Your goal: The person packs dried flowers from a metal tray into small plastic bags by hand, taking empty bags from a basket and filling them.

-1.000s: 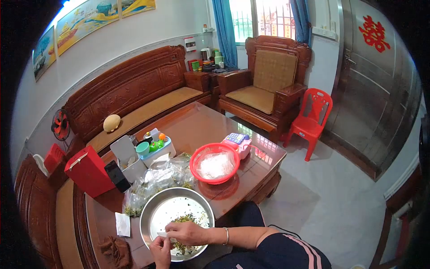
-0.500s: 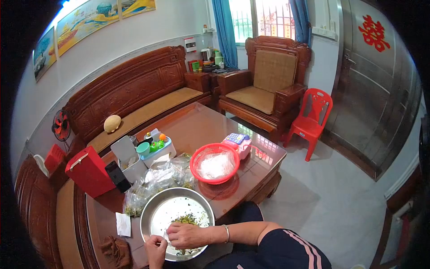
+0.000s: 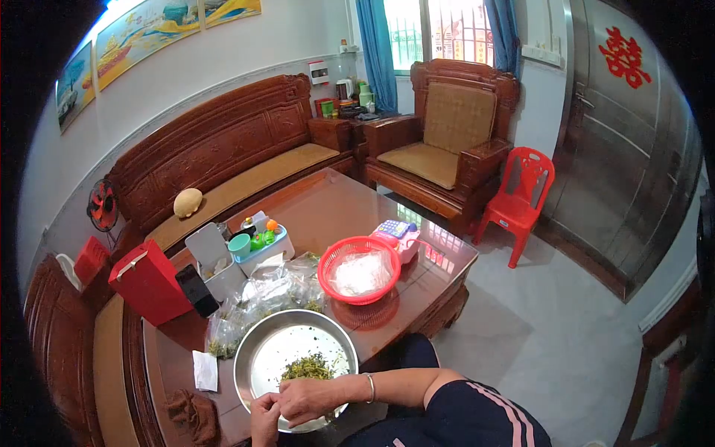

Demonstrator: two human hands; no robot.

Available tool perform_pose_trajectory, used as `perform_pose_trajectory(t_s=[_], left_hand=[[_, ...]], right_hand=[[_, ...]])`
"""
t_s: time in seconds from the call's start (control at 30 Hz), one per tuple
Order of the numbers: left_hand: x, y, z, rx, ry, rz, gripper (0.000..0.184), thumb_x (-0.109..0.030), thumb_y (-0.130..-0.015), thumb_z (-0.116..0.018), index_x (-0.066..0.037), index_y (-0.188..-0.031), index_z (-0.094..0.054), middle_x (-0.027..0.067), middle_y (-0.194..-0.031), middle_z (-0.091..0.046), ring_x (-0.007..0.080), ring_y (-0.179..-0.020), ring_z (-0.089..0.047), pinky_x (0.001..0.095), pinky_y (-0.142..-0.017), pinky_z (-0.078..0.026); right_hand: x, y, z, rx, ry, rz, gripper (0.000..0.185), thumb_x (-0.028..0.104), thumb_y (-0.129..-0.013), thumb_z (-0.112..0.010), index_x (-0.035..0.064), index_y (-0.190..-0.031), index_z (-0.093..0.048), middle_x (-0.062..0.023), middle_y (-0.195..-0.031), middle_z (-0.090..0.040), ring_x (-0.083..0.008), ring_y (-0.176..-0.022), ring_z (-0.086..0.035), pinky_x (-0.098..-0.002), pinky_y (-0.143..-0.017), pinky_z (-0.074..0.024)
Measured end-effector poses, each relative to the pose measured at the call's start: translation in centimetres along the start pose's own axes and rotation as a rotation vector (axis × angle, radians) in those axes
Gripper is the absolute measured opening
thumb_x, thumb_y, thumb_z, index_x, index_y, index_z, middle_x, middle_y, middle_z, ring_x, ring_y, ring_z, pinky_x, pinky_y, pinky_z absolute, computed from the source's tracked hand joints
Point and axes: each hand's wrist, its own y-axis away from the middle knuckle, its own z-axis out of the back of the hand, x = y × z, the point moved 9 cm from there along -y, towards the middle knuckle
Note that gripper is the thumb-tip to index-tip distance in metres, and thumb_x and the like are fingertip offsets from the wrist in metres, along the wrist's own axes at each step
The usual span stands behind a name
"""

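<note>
A round metal basin [image 3: 257,357] sits at the table's near edge, with a heap of chopped green-yellow leaves [image 3: 309,366] inside it. My right hand [image 3: 307,400] is over the basin's near part, fingers closed and touching my left hand. My left hand [image 3: 265,417] is at the basin's near left rim, its fingers pinched together. Whatever lies between the fingertips is too small to make out. Clear plastic bags with green bits [image 3: 272,292] lie just behind the basin.
A red basket [image 3: 357,298] of clear bags stands beside a pink device with keys [image 3: 398,232]. Further left are a toy-filled box [image 3: 262,253], a phone [image 3: 196,290], a red box [image 3: 149,287], a white paper [image 3: 205,371] and a brown cloth [image 3: 191,417].
The white piece seen earlier between my fingers no longer shows. My right hand has shifted slightly down and left against my left hand, and more of the leaf heap shows.
</note>
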Motion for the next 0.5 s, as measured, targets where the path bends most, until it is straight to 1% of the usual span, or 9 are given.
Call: perform_pose_trajectory(t_s=[0.13,0.17,0.3,0.33,0.37,0.4,0.43,0.47,0.5], left_hand=[[1.3,0.0,-0.5,0.044,0.278,0.054,0.010,-0.003,-0.075,-0.053,0.002,-0.073,-0.061,0.0065,-0.070,-0.060,0.0107,-0.062,-0.053,0.0196,-0.057,-0.044],[1.6,0.0,-0.5,0.042,0.278,0.054,0.010,-0.003,-0.075,-0.053,0.002,-0.073,-0.061,0.0065,-0.070,-0.060,0.0107,-0.062,-0.053,0.0196,-0.057,-0.044],[2.2,0.0,-1.3,0.048,0.470,0.029,0.020,-0.016,-0.083,-0.051,0.001,-0.090,-0.060,0.0112,-0.084,-0.060,0.0141,-0.069,-0.056,0.0236,-0.059,-0.047],[3.0,0.1,-1.5,0.074,0.546,0.124,0.029,-0.024,-0.088,-0.047,0.000,-0.099,-0.055,0.0115,-0.087,-0.060,0.0153,-0.069,-0.057,0.0245,-0.059,-0.048],[3.7,0.6,-1.5,0.093,0.622,0.221,0.037,-0.033,-0.093,-0.042,0.000,-0.108,-0.050,0.0117,-0.089,-0.059,0.0165,-0.069,-0.058,0.0254,-0.058,-0.049],[4.0,0.8,-1.2,0.069,0.623,0.232,0.037,-0.033,-0.093,-0.042,0.000,-0.108,-0.050,0.0117,-0.089,-0.059,0.0165,-0.069,-0.058,0.0254,-0.058,-0.049],[3.8,0.9,-1.8,0.162,0.704,0.224,0.044,-0.039,-0.093,-0.037,-0.002,-0.115,-0.045,0.0136,-0.099,-0.057,0.0186,-0.074,-0.059,0.0280,-0.061,-0.049],[3.7,1.2,-2.1,0.242,0.787,0.217,0.052,-0.045,-0.093,-0.032,-0.003,-0.123,-0.040,0.0155,-0.108,-0.055,0.0206,-0.078,-0.060,0.0306,-0.063,-0.050],[4.3,1.3,-1.6,0.195,0.842,0.242,0.053,-0.046,-0.093,-0.030,-0.005,-0.125,-0.038,0.0164,-0.111,-0.054,0.0206,-0.080,-0.059,0.0320,-0.065,-0.050]], right_hand=[[-0.9,-0.4,0.4,-0.002,-0.142,-0.165,0.016,0.012,-0.077,-0.057,0.0070,-0.067,-0.047,-0.0061,-0.061,-0.051,-0.0224,-0.053,-0.046,-0.0321,-0.059,-0.0395],[-1.0,-0.4,0.5,-0.002,-0.143,-0.164,0.016,0.012,-0.077,-0.057,0.0070,-0.067,-0.047,-0.0061,-0.061,-0.051,-0.0224,-0.053,-0.046,-0.0321,-0.059,-0.0395],[-4.0,0.3,0.8,-0.109,-0.378,-0.469,0.015,0.014,-0.079,-0.057,0.0055,-0.069,-0.049,-0.0070,-0.059,-0.053,-0.0210,-0.049,-0.047,-0.0287,-0.051,-0.0378],[-5.0,0.4,0.9,-0.122,-0.275,-0.491,0.013,0.014,-0.082,-0.054,0.0050,-0.073,-0.053,-0.0058,-0.061,-0.057,-0.0175,-0.048,-0.049,-0.0266,-0.047,-0.0362],[-6.8,1.3,0.2,-0.102,-0.372,-0.635,0.013,0.017,-0.083,-0.052,0.0061,-0.075,-0.056,-0.0033,-0.062,-0.057,-0.0152,-0.049,-0.049,-0.0259,-0.049,-0.0377],[-7.8,2.0,0.6,-0.145,-0.419,-0.771,0.015,0.018,-0.083,-0.051,0.0062,-0.076,-0.056,-0.0025,-0.062,-0.058,-0.0140,-0.049,-0.049,-0.0253,-0.050,-0.0381],[-8.6,2.8,0.8,-0.180,-0.477,-0.909,0.016,0.019,-0.083,-0.050,0.0063,-0.076,-0.057,-0.0017,-0.063,-0.058,-0.0128,-0.050,-0.049,-0.0247,-0.050,-0.0386],[-9.6,3.5,0.6,-0.257,-0.550,-0.957,0.019,0.021,-0.083,-0.049,0.0065,-0.077,-0.059,-0.0014,-0.065,-0.059,-0.0119,-0.052,-0.049,-0.0232,-0.051,-0.0394],[-10.5,4.2,0.7,-0.319,-0.539,-0.977,0.019,0.021,-0.083,-0.049,0.0072,-0.077,-0.062,-0.0012,-0.067,-0.060,-0.0106,-0.052,-0.049,-0.0226,-0.051,-0.0398]])
